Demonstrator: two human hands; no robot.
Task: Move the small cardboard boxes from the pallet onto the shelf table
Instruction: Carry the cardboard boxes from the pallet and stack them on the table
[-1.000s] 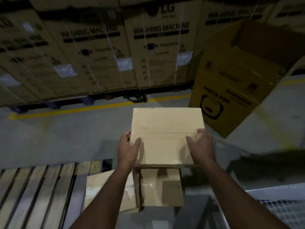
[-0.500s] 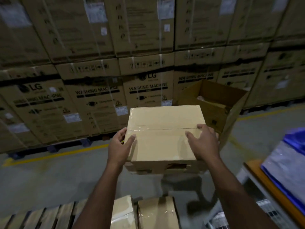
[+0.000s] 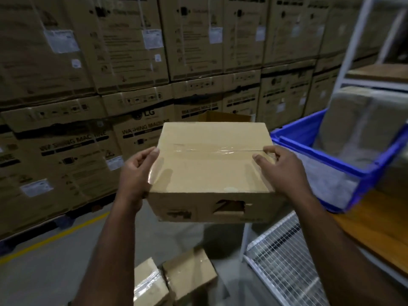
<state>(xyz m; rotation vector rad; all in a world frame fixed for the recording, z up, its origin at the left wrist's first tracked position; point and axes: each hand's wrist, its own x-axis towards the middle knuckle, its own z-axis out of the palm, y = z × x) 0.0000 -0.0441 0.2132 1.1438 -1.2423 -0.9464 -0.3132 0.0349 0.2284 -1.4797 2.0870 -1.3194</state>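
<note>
Stacked washing-machine cartons fill the left and upper frame. At lower centre, two small boxes remain low down, the pallet itself out of view. The left hand is curled round the left edge of the carried cardboard box, held in mid-air at frame centre; the right hand is clasped on its right edge, thumb on the taped top. At right, the wooden surface of the shelf table carries a blue crate. The transfer step is judged under way; next, the box is likely to be swung right and set down on bare wood near the crate.
</note>
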